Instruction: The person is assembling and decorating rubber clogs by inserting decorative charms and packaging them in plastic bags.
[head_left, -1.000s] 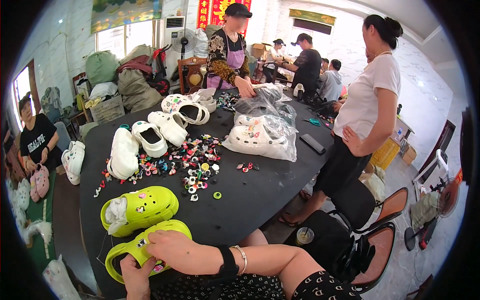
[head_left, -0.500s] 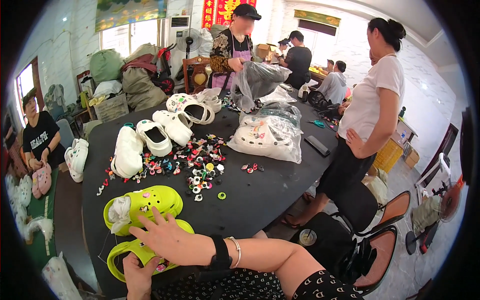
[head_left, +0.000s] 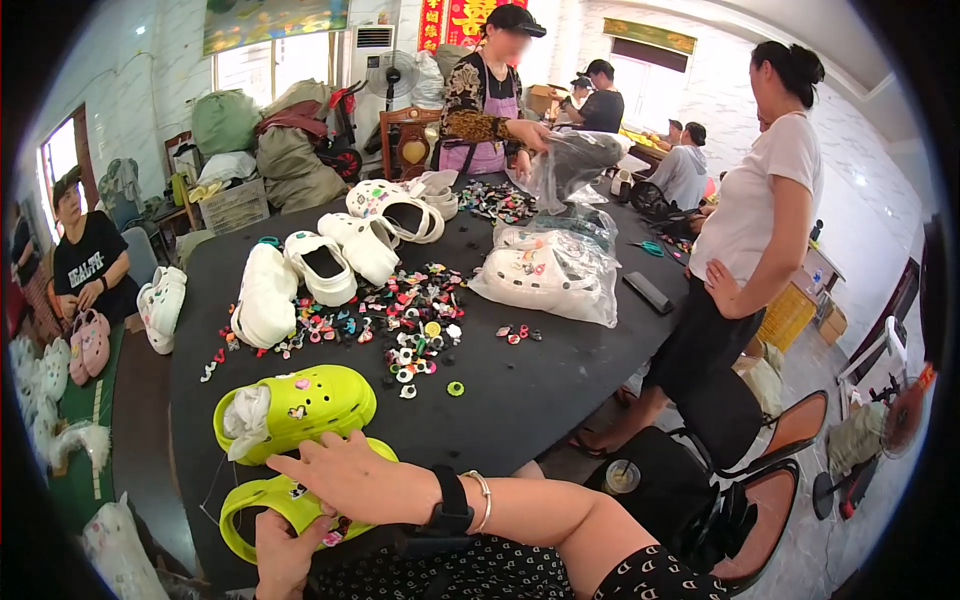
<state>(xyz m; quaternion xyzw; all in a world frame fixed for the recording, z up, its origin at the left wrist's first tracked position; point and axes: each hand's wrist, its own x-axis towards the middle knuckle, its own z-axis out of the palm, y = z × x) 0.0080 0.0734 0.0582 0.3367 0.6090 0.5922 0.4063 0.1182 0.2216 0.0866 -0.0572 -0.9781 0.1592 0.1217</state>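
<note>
Two lime-green clogs lie side by side on the black table in front of me. The nearer clog (head_left: 265,492) has charms on its upper, and both my hands are on it. My left hand (head_left: 287,553) grips it by the opening, with thumb and fingers at the strap side. Over its top bends my right hand (head_left: 365,478), fingers lowered and drawn in; its thumb side and whatever it presses are partly hidden. Just beyond, touching or nearly so, the other lime-green clog (head_left: 340,398) carries a few charms and has white paper stuffed in its heel.
Loose colourful charms (head_left: 420,345) are heaped beyond the clogs. Several white clogs (head_left: 268,305) stand behind, with a bagged white clog (head_left: 545,275) to their right. Across the table a person (head_left: 490,110) handles a plastic bag; another (head_left: 760,190) stands at the right edge.
My right hand has come down onto the nearer clog, its spread fingers now drawn closer together. My left hand stays at the opening. The person across has shifted the plastic bag.
</note>
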